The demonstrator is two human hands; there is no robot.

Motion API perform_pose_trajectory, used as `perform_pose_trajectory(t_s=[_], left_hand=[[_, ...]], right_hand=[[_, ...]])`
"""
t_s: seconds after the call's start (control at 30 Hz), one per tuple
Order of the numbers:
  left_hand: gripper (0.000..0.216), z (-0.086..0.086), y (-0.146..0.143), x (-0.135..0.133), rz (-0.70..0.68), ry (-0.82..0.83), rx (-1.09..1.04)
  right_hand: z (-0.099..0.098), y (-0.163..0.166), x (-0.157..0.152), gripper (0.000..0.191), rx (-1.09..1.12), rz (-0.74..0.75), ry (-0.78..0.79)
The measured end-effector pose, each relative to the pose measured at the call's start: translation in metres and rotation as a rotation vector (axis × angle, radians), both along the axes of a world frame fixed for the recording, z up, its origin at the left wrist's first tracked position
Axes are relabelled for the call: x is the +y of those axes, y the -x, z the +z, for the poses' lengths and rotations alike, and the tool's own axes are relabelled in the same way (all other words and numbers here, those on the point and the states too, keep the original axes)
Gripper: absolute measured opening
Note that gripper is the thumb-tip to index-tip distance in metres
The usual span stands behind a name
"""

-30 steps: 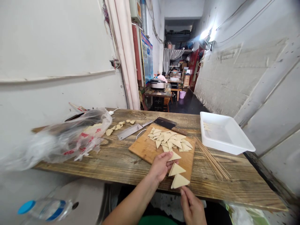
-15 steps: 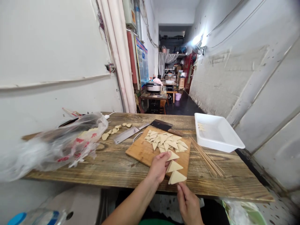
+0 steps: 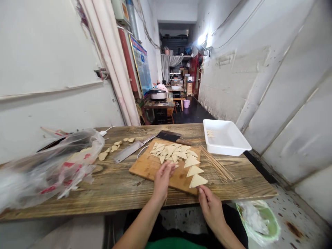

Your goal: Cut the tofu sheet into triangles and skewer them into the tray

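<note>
Head view: a person's two bare hands at work over a wooden desk (image 3: 114, 186).
Threaded row: three pale triangular pieces in line (image 3: 198, 181), above the cutting board's right side, its far end beside the heap; the stick through them is mostly hidden.
Right hand: grip (image 3: 211, 204) closed, thumb and forefinger pinching the row's near end.
Left hand: fingers (image 3: 168, 167) drawn together at the heap's near edge, a pale piece beside the tips; whether this grip holds one, I cannot tell.
Cutting board: set at an angle (image 3: 147, 162), bearing a loose heap of triangles (image 3: 173, 152).
Blades: a metal cleaver (image 3: 129, 151) left of the board; a dark-bladed cleaver (image 3: 167, 136) at its far edge.
Right side: a fan of thin sticks (image 3: 216, 162) beside the board; beyond it, a white tray (image 3: 225, 150) with a few pale pieces (image 3: 210, 133) at its left end.
Left side: a clear plastic bag with red print (image 3: 70, 166), small rounded pieces (image 3: 111, 148) near it.
Floor: a green bin (image 3: 273, 221) with plastic inside.
</note>
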State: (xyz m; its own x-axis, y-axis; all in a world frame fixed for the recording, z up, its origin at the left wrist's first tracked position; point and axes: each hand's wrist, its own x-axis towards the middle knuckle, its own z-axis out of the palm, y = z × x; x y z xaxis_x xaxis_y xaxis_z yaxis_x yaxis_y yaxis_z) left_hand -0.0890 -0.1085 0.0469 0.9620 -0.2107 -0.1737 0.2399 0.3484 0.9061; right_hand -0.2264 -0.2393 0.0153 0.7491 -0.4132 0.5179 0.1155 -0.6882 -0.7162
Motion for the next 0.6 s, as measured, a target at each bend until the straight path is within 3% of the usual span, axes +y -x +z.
perform_pose_trajectory(t_s=[0.2, 0.33, 0.4, 0.5, 0.6], left_hand=[[0.042, -0.047, -0.017, 0.024, 0.088, -0.294, -0.296], [0.044, -0.057, -0.025, 0.031, 0.086, -0.353, -0.285], [0.044, -0.06, -0.028, 0.032, 0.085, -0.347, -0.262], [0.042, -0.064, -0.031, 0.034, 0.087, -0.328, -0.241], [0.043, -0.067, -0.033, 0.035, 0.076, -0.341, -0.241]], right_hand=[[0.014, 0.002, -0.033, 0.029, 0.124, 0.037, 0.018], [0.033, 0.0, -0.058, 0.025, 0.222, 0.111, -0.079], [0.052, -0.005, -0.08, 0.024, 0.245, 0.11, -0.02], [0.087, -0.029, -0.129, 0.027, 0.382, -0.098, 0.274], [0.114, -0.071, -0.185, 0.025, 0.471, -0.283, 0.345]])
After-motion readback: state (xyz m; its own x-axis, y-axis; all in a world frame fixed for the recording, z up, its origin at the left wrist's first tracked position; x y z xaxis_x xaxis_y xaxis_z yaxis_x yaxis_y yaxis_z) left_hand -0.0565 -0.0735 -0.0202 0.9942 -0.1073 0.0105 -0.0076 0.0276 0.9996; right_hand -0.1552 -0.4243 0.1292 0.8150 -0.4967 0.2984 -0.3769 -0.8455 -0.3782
